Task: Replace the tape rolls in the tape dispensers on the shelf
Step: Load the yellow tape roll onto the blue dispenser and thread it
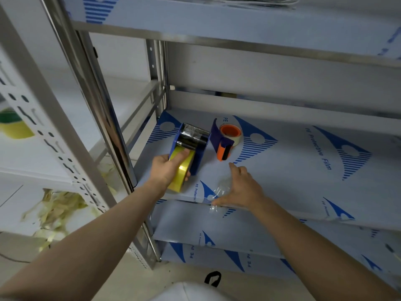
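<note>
The left hand (168, 170) has its fingers (181, 155) wrapped around the yellow tape roll (182, 173) at the blue dispenser (191, 144) on the shelf (293, 170), so seat it squarely while the right hand (240, 187), fingers spread, steadies nearby.

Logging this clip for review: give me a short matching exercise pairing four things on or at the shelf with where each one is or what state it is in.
Things:
1. yellow tape roll
2. blue dispenser
3. orange dispenser
4. right hand

States:
A. stands on the shelf, untouched, right of the blue one
B. open, spread over a crumpled clear scrap at the shelf edge
C. held in the left hand
D. stands near the shelf's left corner, the yellow roll at its open end

Pairs: 1-C, 2-D, 3-A, 4-B
</note>
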`<state>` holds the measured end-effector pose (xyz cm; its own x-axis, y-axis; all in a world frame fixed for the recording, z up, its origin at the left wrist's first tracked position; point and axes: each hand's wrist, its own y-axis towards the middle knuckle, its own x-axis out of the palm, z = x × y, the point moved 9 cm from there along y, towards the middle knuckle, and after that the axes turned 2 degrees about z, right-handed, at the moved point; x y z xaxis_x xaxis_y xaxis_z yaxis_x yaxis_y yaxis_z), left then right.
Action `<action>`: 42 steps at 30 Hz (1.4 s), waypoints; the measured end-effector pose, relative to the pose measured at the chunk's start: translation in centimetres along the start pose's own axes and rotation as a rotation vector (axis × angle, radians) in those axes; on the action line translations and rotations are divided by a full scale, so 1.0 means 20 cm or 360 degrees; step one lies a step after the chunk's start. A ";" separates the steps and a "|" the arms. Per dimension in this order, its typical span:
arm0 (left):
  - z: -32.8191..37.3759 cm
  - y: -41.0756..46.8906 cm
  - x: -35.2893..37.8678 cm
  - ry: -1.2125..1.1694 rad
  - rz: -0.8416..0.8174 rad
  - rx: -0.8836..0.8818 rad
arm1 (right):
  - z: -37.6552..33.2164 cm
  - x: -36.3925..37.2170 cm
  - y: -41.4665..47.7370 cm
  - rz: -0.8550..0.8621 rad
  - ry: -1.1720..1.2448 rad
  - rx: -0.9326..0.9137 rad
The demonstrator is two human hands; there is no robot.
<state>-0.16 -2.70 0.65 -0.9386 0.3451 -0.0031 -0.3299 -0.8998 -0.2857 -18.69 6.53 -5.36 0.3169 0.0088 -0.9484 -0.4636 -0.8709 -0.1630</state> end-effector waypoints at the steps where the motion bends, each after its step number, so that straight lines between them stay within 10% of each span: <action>1: 0.00 0.00 0.00 0.0001 0.0004 -0.0001 | 0.00 -0.03 -0.01 0.0063 0.0142 0.0005; 5: 0.00 -0.01 0.00 -0.0008 0.0004 -0.0003 | -0.18 -0.23 -0.18 0.0920 0.0149 -0.0673; 8: 0.00 -0.01 0.01 0.0011 -0.0020 0.0002 | -0.29 -0.08 -0.24 0.0779 -0.0205 -0.1097; 11: -0.01 0.00 0.00 0.0011 -0.0039 -0.0003 | -0.16 0.08 -0.13 0.0242 -0.0226 -0.0711; 17: -0.06 0.02 -0.01 0.0019 -0.0094 0.0027 | -0.19 -0.07 -0.03 0.0032 -0.0132 -0.0485; 23: -0.09 0.05 0.01 0.0010 -0.0125 0.0002 | -0.30 -0.62 -0.02 0.0742 0.1133 -0.0391; 31: -0.09 0.06 0.02 0.0032 -0.0145 0.0025 | -0.59 -0.69 0.00 0.0665 0.0196 -0.0642; 42: -0.10 0.10 0.02 0.0061 -0.0209 0.0003 | -0.67 -0.69 -0.01 0.0793 0.0045 -0.0719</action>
<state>-0.92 -3.88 -1.81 -0.8828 0.4697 -0.0021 -0.4498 -0.8466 -0.2844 -11.95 0.02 11.39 0.1790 -0.4547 -0.8725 -0.1703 -0.8877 0.4277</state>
